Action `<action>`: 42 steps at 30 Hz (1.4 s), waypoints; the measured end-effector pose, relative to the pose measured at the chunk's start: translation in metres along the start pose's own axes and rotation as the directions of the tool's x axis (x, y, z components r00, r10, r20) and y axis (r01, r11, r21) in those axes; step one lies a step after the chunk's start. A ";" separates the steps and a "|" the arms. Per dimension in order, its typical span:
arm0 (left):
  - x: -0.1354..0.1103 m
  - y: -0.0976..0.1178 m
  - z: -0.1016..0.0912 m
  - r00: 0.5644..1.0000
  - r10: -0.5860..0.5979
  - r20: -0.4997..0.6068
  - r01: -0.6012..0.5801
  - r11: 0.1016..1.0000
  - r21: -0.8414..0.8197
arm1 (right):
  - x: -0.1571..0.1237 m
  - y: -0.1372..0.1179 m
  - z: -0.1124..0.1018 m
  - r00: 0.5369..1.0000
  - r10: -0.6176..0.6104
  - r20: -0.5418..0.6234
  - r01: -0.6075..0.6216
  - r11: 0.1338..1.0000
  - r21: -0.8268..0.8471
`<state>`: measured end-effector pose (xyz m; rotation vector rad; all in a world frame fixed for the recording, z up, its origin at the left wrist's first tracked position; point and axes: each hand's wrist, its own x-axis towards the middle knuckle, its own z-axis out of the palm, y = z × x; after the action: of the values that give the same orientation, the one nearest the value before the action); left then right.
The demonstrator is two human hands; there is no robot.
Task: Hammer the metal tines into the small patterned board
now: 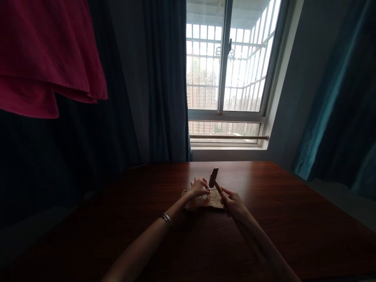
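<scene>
A small wooden board (pixel 216 199) full of little holes lies on the dark wooden table (pixel 293 219) in front of me. My right hand (pixel 232 200) is closed round the handle of a small wooden hammer (pixel 213 178), whose head stands raised above the board. My left hand (pixel 199 186) rests on the board's left part with its fingers pinched together just under the hammer head; what they pinch is too small to make out. A metal bracelet (pixel 166 219) sits on my left wrist.
A window (pixel 227 70) with a grille lies straight ahead beyond the table's far edge. Dark blue curtains (pixel 167 82) hang on both sides. A red cloth (pixel 47 51) hangs at the upper left.
</scene>
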<state>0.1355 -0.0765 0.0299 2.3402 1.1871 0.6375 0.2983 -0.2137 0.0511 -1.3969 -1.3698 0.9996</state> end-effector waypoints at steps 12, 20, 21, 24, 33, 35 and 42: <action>-0.001 0.002 -0.003 1.000 0.006 0.017 -0.005 0.999 -0.034 | -0.002 -0.008 0.002 0.999 0.031 -0.015 -0.031 0.998 -0.045; -0.004 0.008 -0.007 0.999 -0.018 0.035 0.021 0.996 -0.086 | -0.003 -0.003 0.006 1.000 0.020 -0.005 -0.020 1.000 -0.022; -0.003 0.007 -0.006 0.999 -0.018 0.036 0.021 0.997 -0.079 | -0.003 -0.002 0.007 1.000 0.013 0.004 -0.013 1.000 -0.011; -0.001 0.004 -0.004 0.999 -0.017 0.028 0.018 0.998 -0.062 | -0.002 -0.001 0.008 1.000 -0.017 -0.003 0.018 1.000 0.017; 0.002 -0.004 0.003 1.000 -0.010 0.004 0.010 0.999 -0.032 | -0.001 -0.002 0.008 0.999 -0.032 0.012 0.032 0.999 -0.002; 0.003 -0.006 0.004 1.000 -0.002 0.003 0.002 1.000 -0.024 | -0.001 -0.002 0.008 0.999 -0.009 0.031 0.010 1.000 -0.010; 0.002 -0.007 0.006 1.000 0.000 -0.001 0.000 1.000 -0.001 | 0.000 -0.002 0.009 1.000 -0.010 0.013 0.011 1.000 -0.023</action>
<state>0.1354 -0.0720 0.0218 2.3392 1.1877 0.6392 0.2896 -0.2133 0.0507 -1.4008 -1.4010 0.9909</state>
